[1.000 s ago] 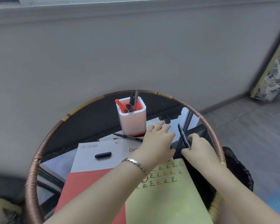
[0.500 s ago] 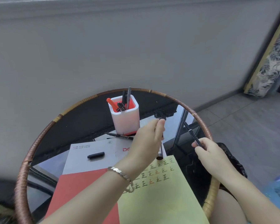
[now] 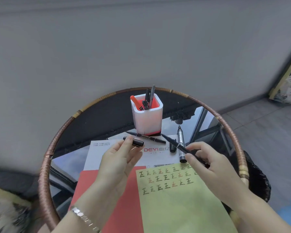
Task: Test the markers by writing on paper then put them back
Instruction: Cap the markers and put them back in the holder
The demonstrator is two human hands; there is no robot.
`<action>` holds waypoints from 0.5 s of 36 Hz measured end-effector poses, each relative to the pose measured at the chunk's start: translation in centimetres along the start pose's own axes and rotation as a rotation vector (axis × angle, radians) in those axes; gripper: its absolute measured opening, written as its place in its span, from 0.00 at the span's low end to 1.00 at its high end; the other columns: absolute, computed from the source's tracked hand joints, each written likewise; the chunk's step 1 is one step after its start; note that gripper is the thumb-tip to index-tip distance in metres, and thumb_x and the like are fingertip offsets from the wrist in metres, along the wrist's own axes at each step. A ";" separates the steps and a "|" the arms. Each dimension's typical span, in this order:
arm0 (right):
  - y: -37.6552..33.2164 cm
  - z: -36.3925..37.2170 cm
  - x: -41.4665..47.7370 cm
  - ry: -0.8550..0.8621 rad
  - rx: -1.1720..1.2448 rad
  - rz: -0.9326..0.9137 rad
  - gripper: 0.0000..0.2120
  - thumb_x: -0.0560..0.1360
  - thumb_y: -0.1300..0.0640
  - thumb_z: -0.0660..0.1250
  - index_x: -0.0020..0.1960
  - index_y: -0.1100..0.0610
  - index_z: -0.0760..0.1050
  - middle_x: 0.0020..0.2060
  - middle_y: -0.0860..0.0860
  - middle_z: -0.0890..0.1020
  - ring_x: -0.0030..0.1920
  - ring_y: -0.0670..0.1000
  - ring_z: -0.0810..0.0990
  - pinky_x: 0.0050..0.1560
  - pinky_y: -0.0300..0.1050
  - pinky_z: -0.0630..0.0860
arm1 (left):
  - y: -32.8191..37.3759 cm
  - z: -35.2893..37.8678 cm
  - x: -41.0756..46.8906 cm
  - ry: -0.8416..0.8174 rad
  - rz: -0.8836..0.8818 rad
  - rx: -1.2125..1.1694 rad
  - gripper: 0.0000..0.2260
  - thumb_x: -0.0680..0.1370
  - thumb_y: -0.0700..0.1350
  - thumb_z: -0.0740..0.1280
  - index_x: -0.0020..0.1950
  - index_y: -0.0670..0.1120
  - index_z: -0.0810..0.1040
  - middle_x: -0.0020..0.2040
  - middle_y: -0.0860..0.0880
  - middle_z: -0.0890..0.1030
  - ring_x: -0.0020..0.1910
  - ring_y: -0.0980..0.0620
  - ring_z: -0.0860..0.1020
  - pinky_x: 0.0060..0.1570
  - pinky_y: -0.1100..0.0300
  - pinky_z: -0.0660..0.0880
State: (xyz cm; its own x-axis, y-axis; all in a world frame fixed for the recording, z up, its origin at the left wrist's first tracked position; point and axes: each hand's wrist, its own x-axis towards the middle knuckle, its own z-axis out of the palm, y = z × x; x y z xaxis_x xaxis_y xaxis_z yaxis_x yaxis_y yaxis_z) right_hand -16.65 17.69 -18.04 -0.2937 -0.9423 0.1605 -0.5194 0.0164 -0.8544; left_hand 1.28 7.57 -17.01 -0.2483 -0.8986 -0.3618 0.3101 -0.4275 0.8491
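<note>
Markers [image 3: 145, 101] in holder [image 3: 147, 121]: perhaps five.

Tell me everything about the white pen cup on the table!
The pen cup is a squarish white holder with rounded corners, seemingly plastic, red inside and along its base. It stands upright near the far side of the round glass table, just beyond the white paper. An orange marker leans out at its left corner; several dark pens poke up beside it. Neither hand touches it.

Black marker [image 3: 178, 145] uncapped, tilted above yellow paper [image 3: 183, 199]; cap [image 3: 136, 142] apart.
</note>
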 end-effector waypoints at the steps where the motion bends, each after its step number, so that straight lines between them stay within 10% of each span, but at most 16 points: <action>1: -0.2 0.2 -0.1 -0.002 0.011 -0.022 0.04 0.74 0.53 0.65 0.43 0.44 0.74 0.32 0.60 0.76 0.30 0.51 0.70 0.30 0.36 0.65 | -0.1 -0.1 -0.3 -0.007 0.002 -0.019 0.09 0.76 0.46 0.65 0.46 0.40 0.78 0.38 0.48 0.83 0.41 0.55 0.83 0.36 0.67 0.79; 18: -0.2 0.6 -0.9 -0.011 -0.003 -0.138 0.11 0.65 0.40 0.63 0.44 0.43 0.76 0.29 0.48 0.78 0.26 0.47 0.71 0.27 0.32 0.66 | -0.8 0.7 -1.8 0.010 0.077 -0.085 0.07 0.76 0.43 0.66 0.50 0.41 0.77 0.39 0.47 0.84 0.38 0.55 0.83 0.33 0.66 0.79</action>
State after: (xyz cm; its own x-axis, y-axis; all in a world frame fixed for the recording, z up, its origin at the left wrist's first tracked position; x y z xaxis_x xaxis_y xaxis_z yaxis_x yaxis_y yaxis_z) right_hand -15.74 18.34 -18.29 -0.2108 -0.9392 0.2711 -0.5569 -0.1125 -0.8229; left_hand 0.80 9.61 -16.75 -0.2115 -0.9298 -0.3014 0.4044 -0.3639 0.8391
